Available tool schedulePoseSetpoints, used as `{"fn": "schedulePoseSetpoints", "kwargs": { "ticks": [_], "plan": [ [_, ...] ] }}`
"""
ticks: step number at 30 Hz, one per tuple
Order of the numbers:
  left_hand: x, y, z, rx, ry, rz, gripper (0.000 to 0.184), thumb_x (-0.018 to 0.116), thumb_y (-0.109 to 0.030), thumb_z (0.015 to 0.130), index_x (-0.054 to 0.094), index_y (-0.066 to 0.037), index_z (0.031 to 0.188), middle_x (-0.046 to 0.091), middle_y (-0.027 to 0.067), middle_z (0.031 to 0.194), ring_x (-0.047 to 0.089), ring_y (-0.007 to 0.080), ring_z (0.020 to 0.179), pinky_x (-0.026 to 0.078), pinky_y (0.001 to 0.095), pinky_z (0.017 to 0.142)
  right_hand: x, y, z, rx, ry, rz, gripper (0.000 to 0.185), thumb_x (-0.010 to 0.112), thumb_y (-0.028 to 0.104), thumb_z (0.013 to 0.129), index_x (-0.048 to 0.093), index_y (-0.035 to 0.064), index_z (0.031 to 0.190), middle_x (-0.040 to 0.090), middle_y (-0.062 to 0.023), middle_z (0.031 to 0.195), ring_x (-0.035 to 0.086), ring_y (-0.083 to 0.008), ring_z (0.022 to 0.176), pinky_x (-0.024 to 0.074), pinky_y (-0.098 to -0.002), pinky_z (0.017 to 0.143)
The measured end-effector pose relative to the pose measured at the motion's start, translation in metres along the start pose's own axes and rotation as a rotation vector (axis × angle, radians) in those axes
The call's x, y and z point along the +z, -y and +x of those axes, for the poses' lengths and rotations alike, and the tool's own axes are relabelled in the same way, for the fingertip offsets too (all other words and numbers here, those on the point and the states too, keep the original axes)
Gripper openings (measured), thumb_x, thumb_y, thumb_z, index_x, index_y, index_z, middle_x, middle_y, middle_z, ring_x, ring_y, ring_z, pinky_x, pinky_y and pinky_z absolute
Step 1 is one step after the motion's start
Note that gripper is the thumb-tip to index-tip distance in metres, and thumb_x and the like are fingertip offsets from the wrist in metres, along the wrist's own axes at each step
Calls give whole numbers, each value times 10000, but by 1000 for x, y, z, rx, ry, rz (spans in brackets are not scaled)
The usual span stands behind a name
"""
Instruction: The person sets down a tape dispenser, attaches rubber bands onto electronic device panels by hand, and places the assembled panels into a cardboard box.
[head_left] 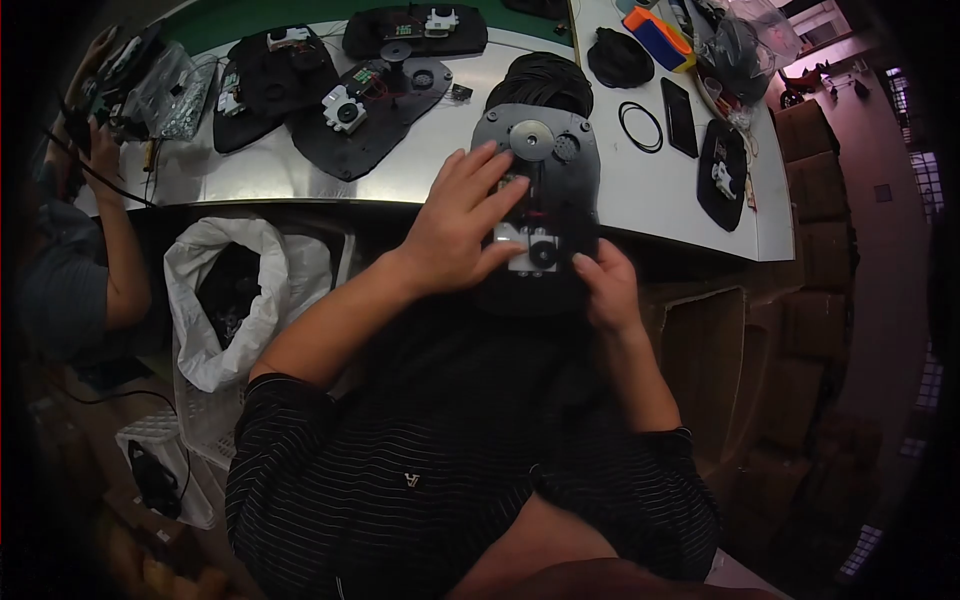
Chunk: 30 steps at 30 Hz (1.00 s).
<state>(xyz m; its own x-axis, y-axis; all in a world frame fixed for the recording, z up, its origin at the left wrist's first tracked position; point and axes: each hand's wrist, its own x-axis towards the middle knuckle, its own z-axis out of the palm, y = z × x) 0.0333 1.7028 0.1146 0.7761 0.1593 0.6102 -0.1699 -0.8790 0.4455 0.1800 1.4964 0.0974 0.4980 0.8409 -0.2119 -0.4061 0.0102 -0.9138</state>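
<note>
A black plastic housing panel is tilted up before me, its lower end over my lap and its upper end at the table edge. It carries a silver-grey pulley wheel, a round grille of holes and a white motor unit with a dark wheel. My left hand lies across the panel's left side, fingers spread, fingertips near the pulley wheel and thumb by the motor unit. At the lower right edge my right hand grips the panel, thumb on the near face; its other fingers are mostly hidden.
Similar panels with white motor units lie on the metal table. A bundle of black rubber belts sits behind my panel. To the right are a single belt loop, a phone and an orange-blue object. A white sack stands left, near another person's arm.
</note>
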Motion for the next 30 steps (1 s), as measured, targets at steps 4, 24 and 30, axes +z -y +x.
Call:
{"fn": "schedulePoseSetpoints", "kwargs": {
  "ticks": [4, 24, 30],
  "plan": [
    [2, -7, 5, 18, 45, 6, 661, 749, -326, 705, 508, 15, 1218, 415, 262, 1325, 339, 426, 1286, 256, 559, 1048, -1, -1, -2, -17, -1, 1, 282, 525, 51, 892, 525, -44, 1157, 615, -108, 1084, 603, -163, 945, 486, -292, 856],
    [3, -5, 13, 83, 284, 12, 571, 666, -526, 726, 624, -156, 1158, 341, 250, 1375, 259, 447, 1319, 181, 615, 1048, -10, -1, -4, 9, -11, 57, 269, 514, 35, 891, 532, -47, 1146, 614, -116, 1086, 605, -169, 953, 492, -301, 858],
    [-3, -4, 9, 112, 294, 44, 579, 675, -521, 716, 621, -160, 1165, 371, 238, 1360, 287, 442, 1309, 210, 600, 1049, -11, -6, -3, -13, 12, 81, 273, 518, 42, 888, 531, -51, 1144, 614, -120, 1086, 607, -179, 956, 491, -305, 865]
  ]
}}
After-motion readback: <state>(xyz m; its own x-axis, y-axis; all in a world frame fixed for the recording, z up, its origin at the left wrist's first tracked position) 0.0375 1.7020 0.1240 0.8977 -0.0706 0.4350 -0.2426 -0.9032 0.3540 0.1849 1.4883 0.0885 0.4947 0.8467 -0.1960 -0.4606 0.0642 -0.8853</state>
